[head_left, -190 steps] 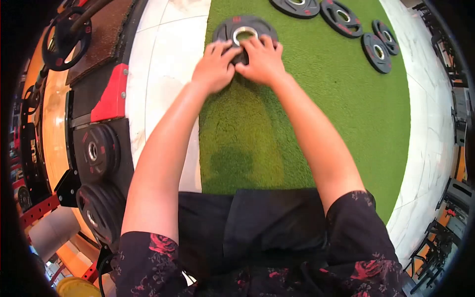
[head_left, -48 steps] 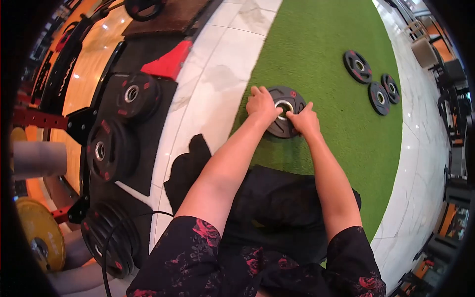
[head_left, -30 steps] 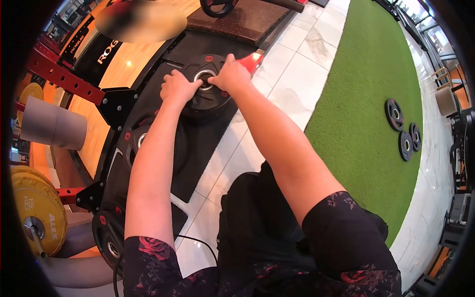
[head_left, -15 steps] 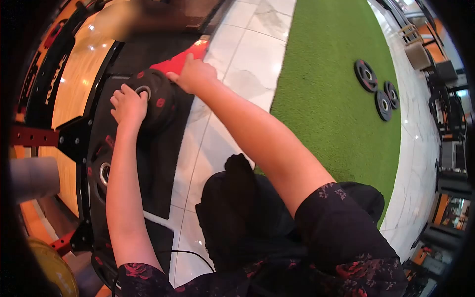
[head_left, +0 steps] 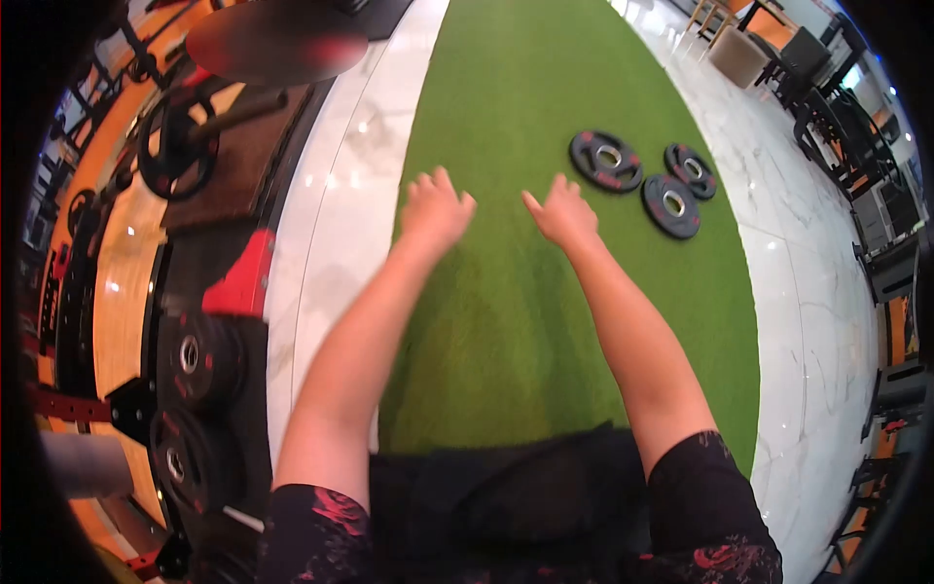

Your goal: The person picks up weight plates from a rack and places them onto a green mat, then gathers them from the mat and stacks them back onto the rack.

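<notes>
My left hand [head_left: 435, 212] is held out over the left side of the green turf [head_left: 496, 321], empty, with its fingers apart. Across from it, my right hand [head_left: 564, 212] is also empty and open, thumb out to the left. Nearest to the right hand lies a black weight plate [head_left: 589, 156] with red marks and a metal centre ring. Beyond it, a second plate [head_left: 666, 219] and a third plate [head_left: 683, 159] lie flat on the turf, close together. Neither hand touches a plate.
At left, a stack of black plates [head_left: 219, 360] and another plate stack [head_left: 195, 457] sit on black matting beside a red triangular panel [head_left: 243, 277]. A loaded barbell [head_left: 180, 146] lies farther back. White tiles [head_left: 336, 195] border the turf; chairs [head_left: 739, 56] stand at far right.
Both hands have left the plate stack and red panel at left and moved right, over the turf. My left hand has let go of the stack's top plate. The view has turned right.
</notes>
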`<state>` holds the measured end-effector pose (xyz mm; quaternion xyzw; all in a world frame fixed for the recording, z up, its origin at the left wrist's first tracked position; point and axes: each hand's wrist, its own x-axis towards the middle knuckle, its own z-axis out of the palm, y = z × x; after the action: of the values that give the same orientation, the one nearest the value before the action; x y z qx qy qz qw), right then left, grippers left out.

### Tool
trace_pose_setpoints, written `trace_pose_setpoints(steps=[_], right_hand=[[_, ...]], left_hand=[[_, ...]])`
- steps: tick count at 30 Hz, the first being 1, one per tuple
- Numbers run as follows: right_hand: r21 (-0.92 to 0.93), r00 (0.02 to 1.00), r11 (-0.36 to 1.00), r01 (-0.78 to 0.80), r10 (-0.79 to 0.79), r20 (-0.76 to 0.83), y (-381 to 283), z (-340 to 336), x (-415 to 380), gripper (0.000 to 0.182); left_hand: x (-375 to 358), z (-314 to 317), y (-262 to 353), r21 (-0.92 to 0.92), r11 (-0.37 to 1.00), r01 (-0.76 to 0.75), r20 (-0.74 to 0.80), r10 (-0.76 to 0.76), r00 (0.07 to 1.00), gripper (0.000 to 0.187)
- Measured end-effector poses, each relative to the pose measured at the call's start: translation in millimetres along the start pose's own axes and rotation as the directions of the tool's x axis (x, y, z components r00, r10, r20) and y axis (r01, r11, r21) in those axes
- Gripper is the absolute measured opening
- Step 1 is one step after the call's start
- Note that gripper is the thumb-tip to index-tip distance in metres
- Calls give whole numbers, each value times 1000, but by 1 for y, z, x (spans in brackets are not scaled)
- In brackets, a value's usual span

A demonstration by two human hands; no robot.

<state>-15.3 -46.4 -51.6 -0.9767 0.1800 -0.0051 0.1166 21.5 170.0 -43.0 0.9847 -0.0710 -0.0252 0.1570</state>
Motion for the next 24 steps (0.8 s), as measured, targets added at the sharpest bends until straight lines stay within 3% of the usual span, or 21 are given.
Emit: trace_pose_setpoints(steps=[4, 8, 9, 11, 12, 14, 16, 17, 20, 24], right_hand=[[-28, 997, 998, -63, 62, -39, 105, -9, 50, 86], [-53, 998, 997, -58, 57, -7, 166, 6, 105, 91], [-37, 995, 995, -97, 97, 12, 175, 13, 120, 95], [-25, 998, 998, -65, 65, -6, 187, 26, 148, 96], [-33, 999, 999, -20, 19, -34, 196, 32, 161, 98], [-100, 999, 994, 41, -41, -4, 203, 32, 174, 94], [-87, 997, 994, 62, -58, 49, 218, 42, 180, 88], [-55, 998, 997, 59, -59, 1, 219, 48, 176, 87], [-74, 997, 996, 54, -58, -57, 214, 56, 169, 89], [-2, 999, 999, 51, -51, -4, 202, 54, 129, 87]], left_hand=[[49, 58, 120, -68, 990, -127, 124, 135, 983, 71], [99, 115, 190, -111, 956, -273, 121, 286, 951, 71], [111, 130, 204, -95, 932, -351, 33, 355, 934, 71], [131, 164, 220, 27, 896, -444, -81, 444, 892, 70], [145, 180, 228, 21, 893, -449, -55, 449, 892, 70], [160, 203, 232, 121, 864, -488, -171, 502, 848, 60], [167, 211, 230, 114, 857, -503, -88, 513, 854, 55], [169, 210, 231, 111, 849, -516, -46, 523, 851, 52], [162, 206, 226, 52, 843, -535, -43, 537, 842, 49], [125, 195, 212, 116, 825, -553, -44, 560, 827, 48]])
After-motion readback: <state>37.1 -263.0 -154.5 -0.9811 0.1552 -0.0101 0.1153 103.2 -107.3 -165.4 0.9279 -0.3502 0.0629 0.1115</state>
